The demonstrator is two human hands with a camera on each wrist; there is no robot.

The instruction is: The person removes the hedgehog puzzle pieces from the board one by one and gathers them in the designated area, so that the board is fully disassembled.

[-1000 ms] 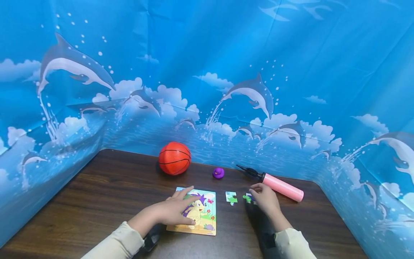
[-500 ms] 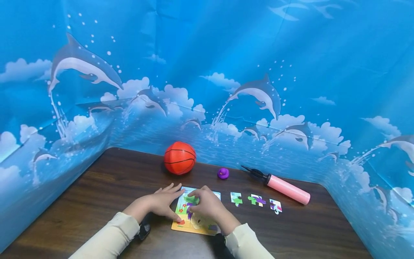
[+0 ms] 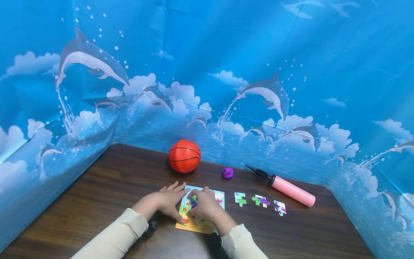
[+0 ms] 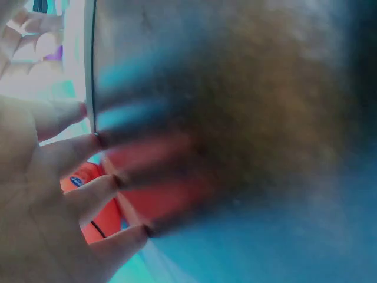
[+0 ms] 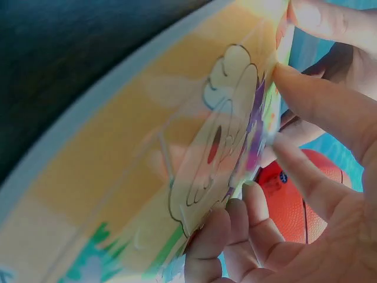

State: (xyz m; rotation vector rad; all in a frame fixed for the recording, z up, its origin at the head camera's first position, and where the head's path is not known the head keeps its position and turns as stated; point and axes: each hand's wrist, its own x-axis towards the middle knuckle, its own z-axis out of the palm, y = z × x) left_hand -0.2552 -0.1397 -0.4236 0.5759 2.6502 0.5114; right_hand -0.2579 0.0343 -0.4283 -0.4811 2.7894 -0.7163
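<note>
A jigsaw puzzle with a cartoon animal picture lies on the dark table, partly covered by both hands. My left hand rests along its left side, fingers spread and fairly straight. Over the middle of the puzzle, my right hand touches the picture with bent, spread fingertips. In the right wrist view, thumb and index fingertips meet the puzzle surface well apart. Three loose jigsaw pieces lie in a row to the right: a green one, a purple-green one and a purple-pink one.
Behind the puzzle stands an orange-red toy basketball. A purple rubber duck sits right of the ball. Farther right lies a pink hand pump with a black end. A blue dolphin-print curtain encloses the table's back and sides.
My right hand has come left from the loose pieces onto the puzzle, uncovering the rightmost piece. My left hand has shifted from over the picture to its left side. The view has turned slightly left.
</note>
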